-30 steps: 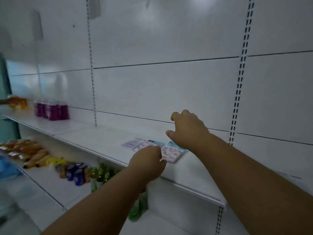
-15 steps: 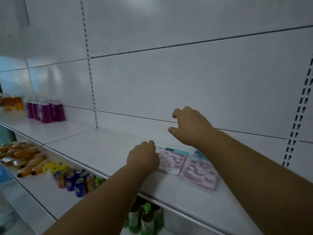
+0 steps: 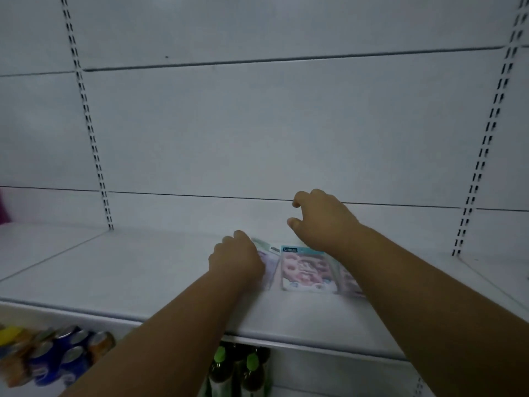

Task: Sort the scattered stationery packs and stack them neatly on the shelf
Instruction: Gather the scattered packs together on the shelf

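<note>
- Flat white metal shelf [image 3: 143, 270] runs across the view, backed by white wall panels with two slotted uprights [image 3: 94, 144]
- Three flat plastic-wrapped stationery packs lie on the shelf, near its middle, side by side and close together
- Middle pack, pink-and-white print with a blue header label [image 3: 306, 269], lies flat and fully in view
- Left pack, pale with a greenish header [image 3: 267, 250], lies partly under the left hand [image 3: 237, 259]; its near edge shows beside the wrist
- Right pack, pinkish [image 3: 347, 282], is mostly hidden by the right forearm
- Left hand: knuckles up, fingers curled down onto the left pack; whether the grip is clamped on it or only pressing, I cannot tell
- Right hand [image 3: 320, 222]: raised above the shelf behind the packs, fingers loosely curled and apart from the thumb, grip holding nothing
- Lower shelf, left: blue and orange drink cans [image 3: 57, 359], blurred
- Lower shelf, centre: dark bottles with green caps [image 3: 237, 368]
- Far left edge: a purple object [image 3: 4, 207], cut off by the frame
</note>
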`<state>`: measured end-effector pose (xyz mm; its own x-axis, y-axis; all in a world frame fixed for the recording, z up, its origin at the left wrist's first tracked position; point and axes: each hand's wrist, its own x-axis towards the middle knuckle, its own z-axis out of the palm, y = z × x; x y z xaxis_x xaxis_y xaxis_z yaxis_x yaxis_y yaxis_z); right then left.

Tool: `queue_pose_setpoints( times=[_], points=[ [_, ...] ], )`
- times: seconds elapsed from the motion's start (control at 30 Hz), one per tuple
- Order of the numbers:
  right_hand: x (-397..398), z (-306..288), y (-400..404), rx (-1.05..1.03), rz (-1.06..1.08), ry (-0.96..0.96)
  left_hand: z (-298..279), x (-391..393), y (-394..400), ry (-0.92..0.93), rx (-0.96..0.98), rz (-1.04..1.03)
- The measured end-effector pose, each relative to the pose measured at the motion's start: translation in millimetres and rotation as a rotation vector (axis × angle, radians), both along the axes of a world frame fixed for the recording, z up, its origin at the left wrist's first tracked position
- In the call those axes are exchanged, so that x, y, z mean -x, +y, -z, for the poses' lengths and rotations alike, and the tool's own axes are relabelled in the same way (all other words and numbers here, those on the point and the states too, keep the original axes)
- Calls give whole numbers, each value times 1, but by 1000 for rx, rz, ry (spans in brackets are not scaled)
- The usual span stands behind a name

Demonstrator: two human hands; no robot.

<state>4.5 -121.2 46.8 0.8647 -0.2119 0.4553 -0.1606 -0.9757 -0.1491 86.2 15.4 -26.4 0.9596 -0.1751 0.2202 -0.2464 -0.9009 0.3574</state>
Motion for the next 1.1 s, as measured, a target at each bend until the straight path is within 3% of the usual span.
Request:
queue_pose_setpoints(
  times=[0.07, 0.17, 0.3, 0.4, 0.63, 0.8, 0.93, 1.1],
  points=[
    [4, 16, 3, -24, 76, 30, -7, 1, 10, 15, 182, 64],
    [7, 38, 7, -63, 208, 148, -22, 6, 29, -33, 273, 180],
    [0, 61, 21, -43, 291, 299, -36, 15, 51, -90, 723, 287],
    [-8, 74, 28, 5, 324, 363, -44, 21, 64, -30, 978, 368],
    [-16, 69, 40, -46, 374, 479, -47, 27, 85, 26, 1139, 488],
    [-13, 50, 40, -251, 343, 407, -44, 31, 90, 125, 1220, 538],
    [-14, 52, 37, -419, 404, 161, -44, 33, 89, 131, 1239, 574],
    [11, 45, 21, -723, 284, -154, -45, 44, 73, 159, 1283, 552]
  ],
)
